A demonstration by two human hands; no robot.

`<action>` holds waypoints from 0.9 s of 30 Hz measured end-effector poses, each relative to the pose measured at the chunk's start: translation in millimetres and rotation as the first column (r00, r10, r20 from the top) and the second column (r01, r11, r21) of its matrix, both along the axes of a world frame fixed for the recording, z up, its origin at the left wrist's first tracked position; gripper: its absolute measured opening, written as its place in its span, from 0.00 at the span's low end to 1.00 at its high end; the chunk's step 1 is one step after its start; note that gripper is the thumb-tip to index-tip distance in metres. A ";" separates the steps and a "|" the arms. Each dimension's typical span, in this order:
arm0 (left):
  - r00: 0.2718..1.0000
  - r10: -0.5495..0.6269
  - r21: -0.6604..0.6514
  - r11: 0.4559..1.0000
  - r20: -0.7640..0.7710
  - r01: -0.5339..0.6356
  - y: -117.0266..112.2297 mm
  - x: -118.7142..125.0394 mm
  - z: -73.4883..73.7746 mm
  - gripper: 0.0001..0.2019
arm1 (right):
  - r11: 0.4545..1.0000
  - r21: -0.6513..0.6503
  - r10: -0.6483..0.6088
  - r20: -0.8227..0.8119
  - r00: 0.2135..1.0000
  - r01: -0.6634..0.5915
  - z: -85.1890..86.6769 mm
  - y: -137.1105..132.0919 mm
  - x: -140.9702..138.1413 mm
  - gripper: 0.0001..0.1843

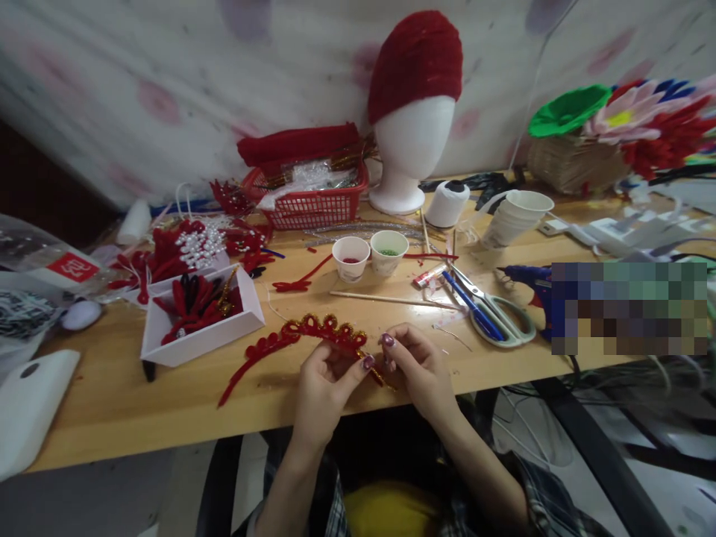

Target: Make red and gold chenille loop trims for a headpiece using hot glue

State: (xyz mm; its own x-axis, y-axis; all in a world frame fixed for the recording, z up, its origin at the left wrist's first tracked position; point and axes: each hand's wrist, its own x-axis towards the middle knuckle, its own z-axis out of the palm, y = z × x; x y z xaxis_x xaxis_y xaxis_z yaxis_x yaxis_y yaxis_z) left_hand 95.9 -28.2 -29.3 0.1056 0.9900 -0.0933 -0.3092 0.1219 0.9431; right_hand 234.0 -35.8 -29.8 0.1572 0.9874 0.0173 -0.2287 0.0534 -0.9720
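Observation:
My left hand (330,380) is closed around the right part of a looped red-and-gold pipe-cleaner band (274,339). The band curves out to the left above the front of the table, with small round loops along its top and a plain red tail. Beyond my left thumb, a gold-edged end points down to the right. My right hand (418,369) is beside that end, thumb and fingers pinched together. Whatever lies between those fingertips is too small or hidden to make out.
Behind my hands stand two paper cups (350,259) of small beads. Scissors (495,309), a blue pen (475,309) and a glue gun (531,287) lie right. A white box (206,339) of red pieces sits left; a red basket (313,209) and foam head (414,142) stand behind.

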 end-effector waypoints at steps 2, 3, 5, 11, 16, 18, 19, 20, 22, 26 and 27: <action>1.000 -0.005 -0.002 1.000 0.002 0.005 0.2 -0.9 -0.6 0.13 | 1.000 0.017 0.018 -0.002 1.000 -0.018 -0.2 1.4 -0.1 0.17; 1.000 -0.016 -0.002 1.000 -0.003 0.016 0.0 -1.2 -0.6 0.13 | 0.999 0.024 0.030 0.002 1.000 -0.030 -0.2 1.9 0.0 0.17; 0.999 -0.035 0.001 0.999 -0.020 0.035 -0.6 -1.5 -0.4 0.13 | 0.998 0.030 0.054 0.007 0.998 -0.055 -0.5 2.3 0.4 0.16; 0.996 -0.081 -0.019 0.997 -0.040 0.080 -0.6 -2.4 0.1 0.15 | 0.995 0.023 0.095 -0.011 0.995 -0.095 -3.6 1.8 2.5 0.16; 0.994 -0.086 0.009 0.996 -0.069 0.087 0.6 -3.7 -2.1 0.15 | 0.995 0.031 0.097 -0.013 0.995 -0.097 -3.2 1.0 2.2 0.18; 0.993 -0.081 0.037 0.996 -0.081 0.085 0.0 -3.6 -2.6 0.14 | 0.995 0.037 0.088 -0.010 0.996 -0.088 -3.2 0.7 2.1 0.18; 0.994 -0.076 0.047 0.996 -0.084 0.080 -0.6 -3.2 -2.5 0.13 | 0.996 0.041 0.085 -0.008 0.996 -0.084 -3.4 0.7 2.1 0.18; 0.994 -0.067 0.055 0.996 -0.087 0.072 -1.3 -2.8 -2.3 0.13 | 0.996 0.044 0.082 -0.006 0.997 -0.082 -3.5 0.7 2.2 0.18; 0.994 -0.045 0.066 0.996 -0.097 0.052 -2.8 -1.6 -1.6 0.12 | 0.996 0.048 0.076 0.000 0.997 -0.076 -3.9 0.8 2.5 0.17; 0.993 -0.029 0.069 0.997 -0.111 0.037 -4.4 -0.3 -1.7 0.12 | 0.995 0.059 0.077 0.010 0.997 -0.077 -3.4 1.4 2.9 0.17; 0.994 -0.033 0.065 0.997 -0.104 0.040 -4.4 -0.4 -2.2 0.12 | 0.995 0.063 0.079 0.010 0.997 -0.080 -3.1 1.5 2.8 0.17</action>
